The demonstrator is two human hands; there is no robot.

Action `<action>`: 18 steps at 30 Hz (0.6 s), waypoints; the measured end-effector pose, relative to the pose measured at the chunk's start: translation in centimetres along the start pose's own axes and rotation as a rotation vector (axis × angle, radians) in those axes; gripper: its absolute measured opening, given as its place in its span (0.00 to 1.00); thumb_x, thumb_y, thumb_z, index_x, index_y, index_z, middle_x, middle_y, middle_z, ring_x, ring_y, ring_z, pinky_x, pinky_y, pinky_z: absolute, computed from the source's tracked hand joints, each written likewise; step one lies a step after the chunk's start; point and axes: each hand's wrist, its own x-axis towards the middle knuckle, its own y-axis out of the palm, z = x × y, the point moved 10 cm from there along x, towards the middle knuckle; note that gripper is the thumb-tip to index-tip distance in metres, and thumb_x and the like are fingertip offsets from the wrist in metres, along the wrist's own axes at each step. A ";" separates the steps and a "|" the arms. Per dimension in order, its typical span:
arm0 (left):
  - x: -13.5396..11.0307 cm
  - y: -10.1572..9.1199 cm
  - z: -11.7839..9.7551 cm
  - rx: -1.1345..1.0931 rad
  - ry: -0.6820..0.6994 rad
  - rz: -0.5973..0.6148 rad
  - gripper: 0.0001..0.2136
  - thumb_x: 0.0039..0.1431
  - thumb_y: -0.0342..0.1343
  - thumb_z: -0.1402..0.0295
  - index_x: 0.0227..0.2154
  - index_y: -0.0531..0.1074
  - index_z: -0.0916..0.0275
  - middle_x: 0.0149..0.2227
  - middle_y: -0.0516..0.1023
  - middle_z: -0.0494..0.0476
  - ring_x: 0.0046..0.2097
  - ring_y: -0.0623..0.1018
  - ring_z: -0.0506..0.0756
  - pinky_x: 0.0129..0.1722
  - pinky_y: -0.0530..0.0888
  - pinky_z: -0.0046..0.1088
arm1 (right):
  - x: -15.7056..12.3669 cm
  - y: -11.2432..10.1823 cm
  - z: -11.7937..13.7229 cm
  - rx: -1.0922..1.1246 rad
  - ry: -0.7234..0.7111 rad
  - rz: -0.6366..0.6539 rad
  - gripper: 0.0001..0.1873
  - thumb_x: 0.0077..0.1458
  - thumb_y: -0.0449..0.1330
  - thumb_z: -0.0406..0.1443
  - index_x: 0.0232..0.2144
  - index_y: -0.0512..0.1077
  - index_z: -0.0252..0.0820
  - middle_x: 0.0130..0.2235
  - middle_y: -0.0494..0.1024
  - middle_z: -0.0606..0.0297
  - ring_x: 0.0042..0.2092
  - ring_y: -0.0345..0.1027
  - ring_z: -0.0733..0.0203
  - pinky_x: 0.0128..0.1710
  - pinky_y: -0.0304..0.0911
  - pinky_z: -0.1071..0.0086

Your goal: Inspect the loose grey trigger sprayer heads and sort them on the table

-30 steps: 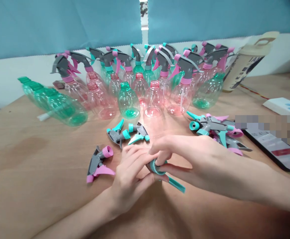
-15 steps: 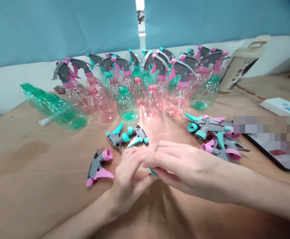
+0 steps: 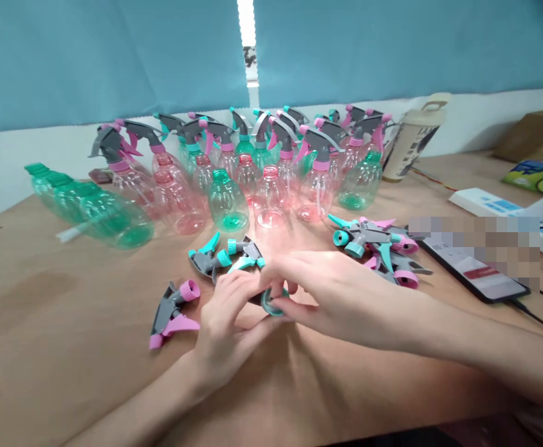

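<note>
A trigger spray head [image 3: 265, 303] with a teal collar is between my hands, its open collar turned up toward me and most of its body hidden by fingers. My left hand [image 3: 227, 320] is closed around its left and lower side. From the right, my right hand [image 3: 346, 301] pinches thumb and fingertips at the collar's opening; any small part inside that pinch is hidden. Left of my hands lies a grey and pink spray head [image 3: 166, 313]. Two grey and teal spray heads [image 3: 207, 259] rest just beyond my fingers.
Several pink and green spray bottles [image 3: 271, 202] stand across the back, some topped with spray heads. Green bottles [image 3: 117, 214] are at left. A pile of spray heads [image 3: 374, 239] lies at right, beside a phone [image 3: 481, 267], a power strip [image 3: 490, 202] and a tumbler [image 3: 411, 143].
The view has shifted slightly to the right. My hands have tipped the spray head so its teal collar shows more, and my right fingertips have moved onto the collar's opening.
</note>
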 end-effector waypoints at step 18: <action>1.7 2.5 -0.1 0.062 -0.268 0.070 0.12 0.54 0.62 0.67 0.41 0.69 0.58 0.38 0.76 0.51 0.39 0.76 0.54 0.39 0.72 0.31 | -11.6 -2.3 -4.6 0.248 0.226 -0.336 0.10 0.59 0.54 0.32 0.44 0.65 0.43 0.41 0.74 0.63 0.42 0.70 0.65 0.39 0.69 0.71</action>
